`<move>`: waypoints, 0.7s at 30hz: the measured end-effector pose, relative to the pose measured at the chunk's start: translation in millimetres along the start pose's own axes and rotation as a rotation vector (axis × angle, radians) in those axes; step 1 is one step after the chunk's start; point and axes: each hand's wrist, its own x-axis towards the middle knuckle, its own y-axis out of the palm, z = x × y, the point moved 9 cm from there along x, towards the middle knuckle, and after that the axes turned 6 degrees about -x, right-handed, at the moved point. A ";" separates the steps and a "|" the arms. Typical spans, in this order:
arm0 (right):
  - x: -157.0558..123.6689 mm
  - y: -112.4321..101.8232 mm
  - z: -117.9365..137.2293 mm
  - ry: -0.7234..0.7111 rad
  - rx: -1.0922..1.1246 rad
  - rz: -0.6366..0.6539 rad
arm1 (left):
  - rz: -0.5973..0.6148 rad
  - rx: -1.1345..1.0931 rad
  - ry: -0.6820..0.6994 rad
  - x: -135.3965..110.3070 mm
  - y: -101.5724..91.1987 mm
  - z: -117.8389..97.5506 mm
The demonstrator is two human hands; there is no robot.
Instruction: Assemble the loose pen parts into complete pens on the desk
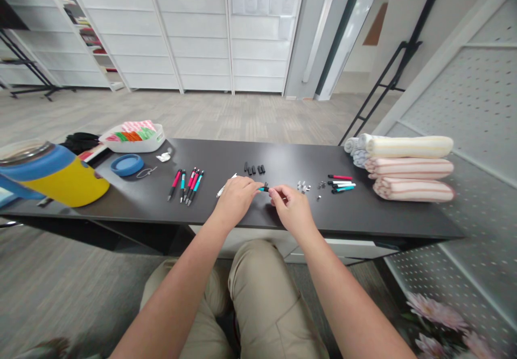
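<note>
My left hand (238,196) is closed around a blue pen barrel (262,188) with a black end, held just above the dark tabletop. My right hand (291,207) pinches at the black end of that same pen; whether a small part sits between its fingertips is hidden. Beyond the hands lie several short black tube pieces (253,170). Thin white refills (221,191) stick out from behind my left hand. To the right of my right hand are small clear and silvery pieces (304,187). Farther right lie red, white and blue barrels (341,183).
Several red and blue pens (188,186) lie left of my hands. Beyond are a blue lid (126,165), a white basket (155,142) of colourful packets and a large yellow-blue mug (68,178). Rolled towels (412,167) are stacked at the table's right end.
</note>
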 end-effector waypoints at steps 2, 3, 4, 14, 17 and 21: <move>0.8 3.0 4.3 -0.039 -0.052 0.014 | -0.007 -0.001 0.003 -0.2 -0.5 -0.2; 1.2 4.6 6.4 -0.056 -0.076 0.022 | -0.010 -0.003 0.006 -0.4 -0.7 -0.4; 1.6 6.3 8.2 -0.069 -0.097 0.033 | -0.011 -0.006 0.010 -0.5 -0.6 -0.7; 2.6 13.5 8.2 -0.059 -0.078 0.132 | -0.015 -0.018 0.007 -1.2 -1.3 -0.5; 2.8 13.7 5.6 -0.030 -0.078 0.138 | -0.013 -0.016 0.005 -1.1 -1.2 -0.5; 3.4 11.5 4.4 0.003 -0.071 0.112 | -0.016 -0.011 0.002 -1.0 -1.7 -0.8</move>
